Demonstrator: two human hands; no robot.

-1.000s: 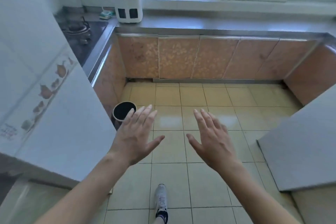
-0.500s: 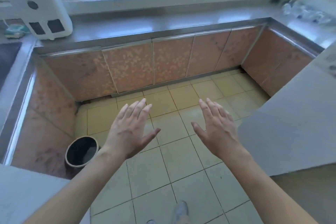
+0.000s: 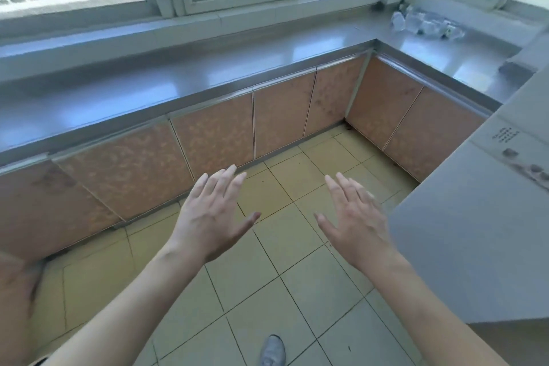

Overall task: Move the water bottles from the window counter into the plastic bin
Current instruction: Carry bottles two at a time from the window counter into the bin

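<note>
Several clear water bottles lie in a cluster on the steel window counter in its far right corner, under the window. My left hand and my right hand are held out in front of me over the tiled floor, palms down, fingers straight and spread. Both hold nothing and are far from the bottles. No plastic bin is in view.
The L-shaped counter with orange cabinet doors runs along the back and right walls. A large grey appliance top juts in at the right, close to my right hand. Yellow floor tiles lie below, with my shoe at the bottom.
The view has swung to the right: the white appliance and the black bucket have left the frame, and the bottles in the right corner have come closer. Both hands stay spread and empty.
</note>
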